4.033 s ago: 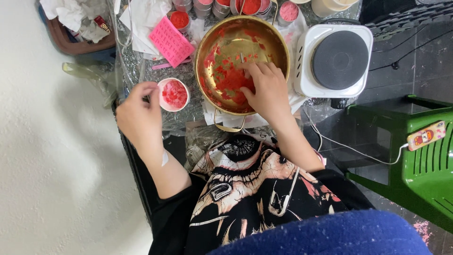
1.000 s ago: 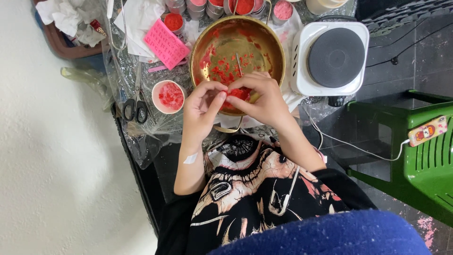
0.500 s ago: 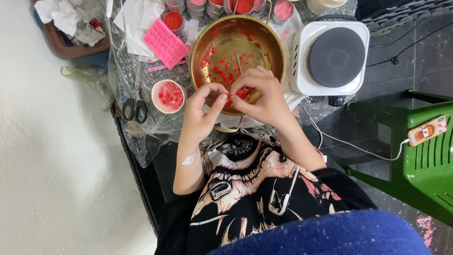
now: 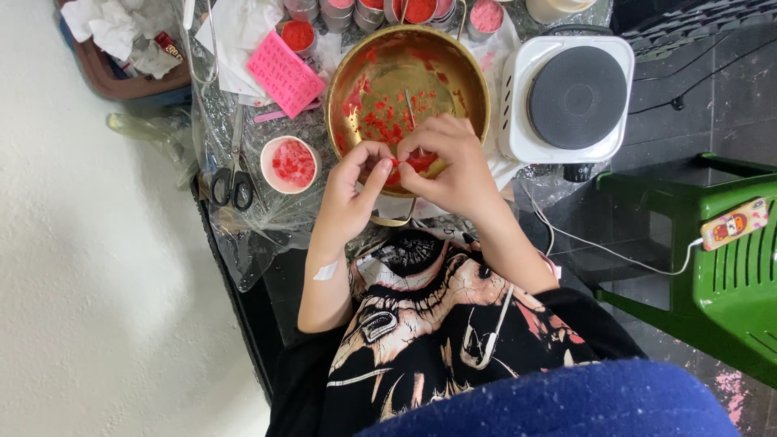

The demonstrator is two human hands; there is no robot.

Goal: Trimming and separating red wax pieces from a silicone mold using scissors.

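Both hands are working right over the near rim of the big brass bowl (image 4: 407, 97), which I'll use as the landmark for everything. The left hand (image 4: 350, 194) and right hand (image 4: 453, 166) meet at the fingertips, and the fingers (image 4: 380, 174) are pressed together, pinching a small lump of red stuff (image 4: 396, 170) between them. That lump sits just above the bowl's near edge, touching both hands. Can't tell how soft it is.

Inside the bowl there are red smears and crumbs scattered over the bottom, and a thin stick (image 4: 411, 109) lies in there too.

To the left of the bowl is a small white cup (image 4: 291, 164) with more red material in it, and a pair of scissors (image 4: 233, 174) further left of that. Up and left of the bowl lies a pink mould (image 4: 285, 74). On the bowl's right, just beside it, stands a white hotplate (image 4: 571, 97) with a dark round top. Along the far side of the bowl is a row of little jars (image 4: 421, 10) with red and pink contents. The tabletop (image 4: 267, 226) is covered in crinkly clear plastic.
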